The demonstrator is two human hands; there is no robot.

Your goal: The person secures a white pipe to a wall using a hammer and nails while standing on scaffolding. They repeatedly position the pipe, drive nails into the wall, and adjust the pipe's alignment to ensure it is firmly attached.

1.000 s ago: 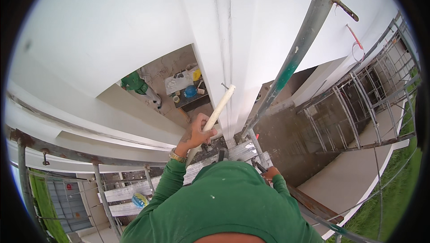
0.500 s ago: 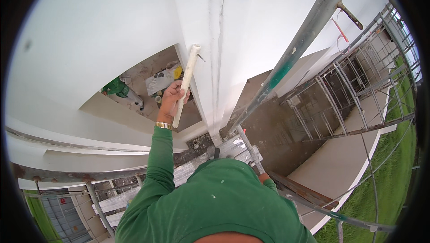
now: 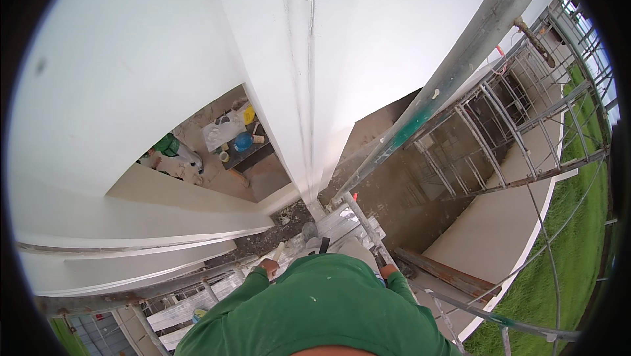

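Note:
My left hand (image 3: 268, 267) is low beside my left hip, fingers closed around a pale cream rod (image 3: 279, 250). Only one end of the rod shows past the hand; the remainder is hidden. On the other side, my right hand (image 3: 388, 270) hangs by my right thigh, close to the scaffold pole (image 3: 363, 220). Its fingers are mostly out of sight, so whether it grips anything is unclear. Both arms wear green sleeves. In front of me rises a white wall corner (image 3: 302, 93) with rough vertical lines along it.
Under my feet are paint-stained scaffold planks (image 3: 338, 224). A thick diagonal pipe (image 3: 434, 87) crosses at the right. Through a wall opening below, a person in green (image 3: 168, 144) stands near a blue round object (image 3: 243, 142). More scaffolding (image 3: 499, 133) and grass (image 3: 565, 257) lie to the right.
My left hand has dropped from in front of the wall to beside my hip, bringing the rod down with it. The view has shifted slightly. My right hand stays low by my thigh.

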